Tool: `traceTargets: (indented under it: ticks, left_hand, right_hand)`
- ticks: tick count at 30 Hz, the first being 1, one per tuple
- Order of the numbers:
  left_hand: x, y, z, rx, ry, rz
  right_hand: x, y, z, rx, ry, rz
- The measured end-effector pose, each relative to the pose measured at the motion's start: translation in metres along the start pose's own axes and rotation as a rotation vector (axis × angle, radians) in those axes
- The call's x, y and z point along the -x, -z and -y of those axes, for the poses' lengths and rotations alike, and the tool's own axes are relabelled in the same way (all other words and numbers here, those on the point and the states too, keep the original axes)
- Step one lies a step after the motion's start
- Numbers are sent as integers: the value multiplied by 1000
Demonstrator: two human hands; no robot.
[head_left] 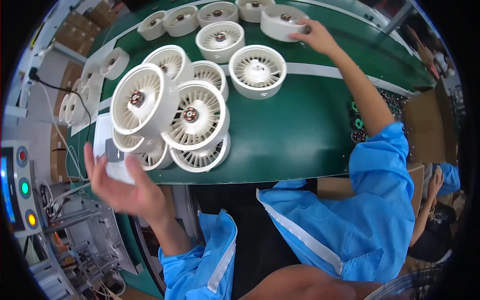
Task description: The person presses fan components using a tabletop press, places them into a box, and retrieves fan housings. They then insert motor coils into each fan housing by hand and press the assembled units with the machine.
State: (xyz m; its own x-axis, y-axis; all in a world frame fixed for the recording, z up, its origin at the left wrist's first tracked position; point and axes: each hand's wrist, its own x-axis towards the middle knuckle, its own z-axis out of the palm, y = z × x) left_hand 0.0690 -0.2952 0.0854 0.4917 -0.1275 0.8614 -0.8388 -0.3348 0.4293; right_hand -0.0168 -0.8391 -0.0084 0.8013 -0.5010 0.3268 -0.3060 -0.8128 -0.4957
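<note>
My right hand (318, 37) reaches to the far side of the green table and grips the rim of a white round fan housing (278, 29) between thumb and fingers. Near the table's front left edge, my left hand (129, 192) hangs with its fingers spread, holding nothing. Just beyond it stands a stack of white housings; the uppermost, a tilted fan housing (159, 107), shows radial vanes and a copper-wound motor core. One upright housing (257, 75) right of the stack has a plain white hub with no copper visible.
More white housings (218, 14) line the back of the green table (295, 135). Several small wound cores (358, 122) lie at the right beside a cardboard box (429, 125). A button panel (24, 187) and metal machine frame stand at left. Another person's arm (425, 215) shows at right.
</note>
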Motion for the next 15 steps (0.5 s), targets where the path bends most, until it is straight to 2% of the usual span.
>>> traceTargets:
  ticks: [1,2,3,4,5,7,8,10,12,14,15]
  left_hand:
    - [6,-2,-14,92,-70,-77]
    - [16,-7,-30,294,-142,17]
    - [27,-9,-46,494,-211,111]
    - [36,-3,-58,437,-239,411]
    - [44,-22,-77,453,-180,568]
    - [71,-60,-105,510,-45,734]
    - [84,-73,-116,485,-22,791]
    - [112,-95,-123,514,53,846]
    - [132,-102,-117,563,160,835]
    - [143,-100,-111,575,212,835]
    - [145,-94,-110,555,245,844]
  right_hand:
    - [18,28,11,-49,-42,-19]
    - [38,64,27,-76,-101,88]
    - [65,89,38,-210,-68,143]
    - [96,101,40,-391,74,92]
    - [119,122,46,-337,122,226]
    - [173,144,92,-406,101,364]
    - [198,142,113,-481,-20,402]
    - [226,123,124,-343,156,468]
    - [248,110,125,-396,10,533]
    - [255,100,122,-397,171,535]
    - [251,98,119,-536,146,616]
